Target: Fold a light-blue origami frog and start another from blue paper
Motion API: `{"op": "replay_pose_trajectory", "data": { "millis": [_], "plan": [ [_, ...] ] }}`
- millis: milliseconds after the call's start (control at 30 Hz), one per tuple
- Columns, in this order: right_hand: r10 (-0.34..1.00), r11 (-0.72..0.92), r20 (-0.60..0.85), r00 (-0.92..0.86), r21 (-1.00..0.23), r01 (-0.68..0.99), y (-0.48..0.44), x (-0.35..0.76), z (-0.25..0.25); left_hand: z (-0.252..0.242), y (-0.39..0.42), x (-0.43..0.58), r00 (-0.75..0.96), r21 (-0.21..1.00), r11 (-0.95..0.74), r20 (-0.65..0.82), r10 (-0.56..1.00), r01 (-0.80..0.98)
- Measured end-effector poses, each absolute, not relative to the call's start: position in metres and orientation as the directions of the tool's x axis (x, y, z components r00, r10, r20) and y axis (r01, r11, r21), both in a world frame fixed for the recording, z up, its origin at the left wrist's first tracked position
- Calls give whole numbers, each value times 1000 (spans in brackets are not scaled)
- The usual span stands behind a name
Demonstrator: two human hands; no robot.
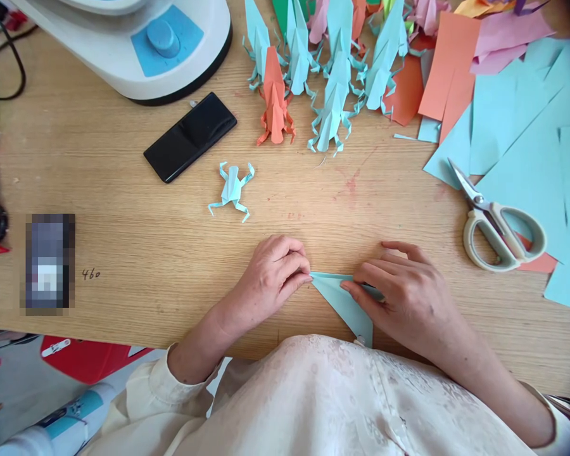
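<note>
A light blue paper (344,304), folded to a triangular shape, lies at the table's front edge between my hands. My left hand (280,272) pinches its pointed left corner between thumb and fingers. On the paper's upper right edge, my right hand (399,291) closes thumb and index finger around the fold, its other fingers bent above. The palm of my right hand hides part of the paper. A small light blue origami frog (232,190) sits on the table beyond my left hand.
Grey-handled scissors (498,234) rest on blue sheets (522,171) at the right. Blue origami figures (332,114) and an orange one (274,104) stand at the back. A black phone (190,137) lies near a white device (123,44); a blurred one (47,263) is far left.
</note>
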State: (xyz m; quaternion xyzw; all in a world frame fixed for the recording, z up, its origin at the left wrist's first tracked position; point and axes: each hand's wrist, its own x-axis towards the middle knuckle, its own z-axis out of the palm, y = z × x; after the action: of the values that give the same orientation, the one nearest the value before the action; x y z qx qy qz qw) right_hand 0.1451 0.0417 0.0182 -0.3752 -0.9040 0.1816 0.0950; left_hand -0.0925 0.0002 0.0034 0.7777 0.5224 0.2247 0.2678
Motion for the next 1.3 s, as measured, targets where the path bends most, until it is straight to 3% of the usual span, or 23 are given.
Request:
{"op": "replay_pose_trajectory", "data": {
  "millis": [367,700,900,1067,1300],
  "plan": [
    [713,649,26,-700,-402,646,43,144,18,7,3,-94,402,580,-333,10,916,743],
    [715,655,36,-698,-383,651,42,141,18,3,-8,-87,282,562,-273,73,957,781],
    [710,659,37,-703,-386,646,42,141,17,-1,-30,-93,377,455,-457,259,889,765],
    [709,661,34,-705,-381,647,43,141,17,1,-45,-97,487,353,-541,236,841,764],
    [708,661,31,-705,-378,648,43,140,18,0,-49,-96,517,309,-560,215,828,769]
  ]
}}
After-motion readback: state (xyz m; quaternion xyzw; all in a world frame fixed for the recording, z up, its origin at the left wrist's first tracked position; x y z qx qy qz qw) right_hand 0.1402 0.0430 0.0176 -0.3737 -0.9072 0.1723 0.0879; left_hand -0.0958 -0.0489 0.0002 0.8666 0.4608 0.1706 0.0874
